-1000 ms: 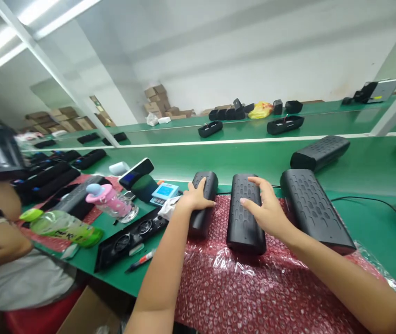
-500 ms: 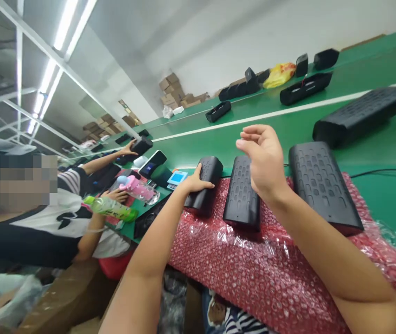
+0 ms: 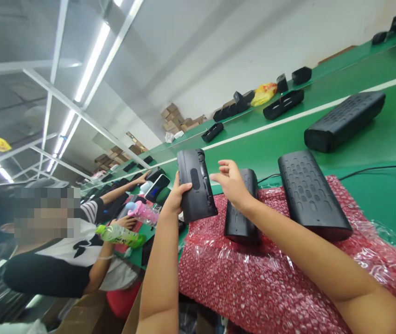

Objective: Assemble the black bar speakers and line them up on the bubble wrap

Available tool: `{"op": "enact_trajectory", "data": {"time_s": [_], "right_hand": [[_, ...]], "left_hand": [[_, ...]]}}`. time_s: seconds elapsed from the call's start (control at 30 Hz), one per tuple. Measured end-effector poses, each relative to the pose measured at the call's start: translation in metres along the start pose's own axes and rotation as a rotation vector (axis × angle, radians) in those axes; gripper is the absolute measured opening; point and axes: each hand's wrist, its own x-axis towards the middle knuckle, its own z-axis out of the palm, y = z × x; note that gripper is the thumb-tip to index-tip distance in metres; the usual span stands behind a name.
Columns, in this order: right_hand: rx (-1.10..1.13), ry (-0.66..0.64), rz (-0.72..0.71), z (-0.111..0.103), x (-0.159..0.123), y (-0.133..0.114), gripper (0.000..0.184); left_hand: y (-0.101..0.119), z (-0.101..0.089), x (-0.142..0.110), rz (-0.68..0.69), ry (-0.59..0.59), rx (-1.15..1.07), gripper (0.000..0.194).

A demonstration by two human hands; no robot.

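Observation:
My left hand (image 3: 176, 198) grips a black speaker shell (image 3: 195, 184) by its left side and holds it upright above the red bubble wrap (image 3: 253, 283), its inner face toward me. My right hand (image 3: 232, 182) hovers just right of that shell, fingers apart and holding nothing. Under the right hand a second black speaker shell (image 3: 240, 217) lies flat on the wrap. A third, wider shell (image 3: 309, 192) lies to its right on the wrap.
Another black shell (image 3: 344, 119) rests on the green bench (image 3: 386, 181) behind, with a black cable (image 3: 375, 170) beside it. A co-worker sits at left, one hand near a green bottle (image 3: 120, 235) and a pink bottle (image 3: 143, 211). More shells and a yellow bag (image 3: 264, 93) line the far bench.
My left hand has lifted the leftmost shell off the bubble wrap and stood it upright. My right hand has left the middle shell and moved toward the lifted one. The camera has tilted left.

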Motion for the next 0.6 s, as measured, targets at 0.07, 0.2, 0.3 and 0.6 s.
{"op": "enact_trajectory", "data": {"time_s": [0.07,0.2,0.3,0.6], "right_hand": [[0.021,-0.147,0.127,0.0,-0.005,-0.005,0.09],[0.174,-0.461,0.067,-0.006,-0.017,-0.026,0.093],[0.136,-0.499,-0.089,-0.016,-0.02,-0.043,0.089],[-0.048,-0.508,-0.304,-0.031,-0.039,-0.065,0.117]], "left_hand": [[0.016,0.009,-0.013,0.128,-0.071,-0.152,0.109],[0.037,0.04,-0.034,0.34,-0.133,-0.205,0.114],[0.044,0.062,-0.04,0.47,-0.128,-0.173,0.123],[0.06,0.079,-0.071,0.577,-0.159,-0.249,0.126]]}}
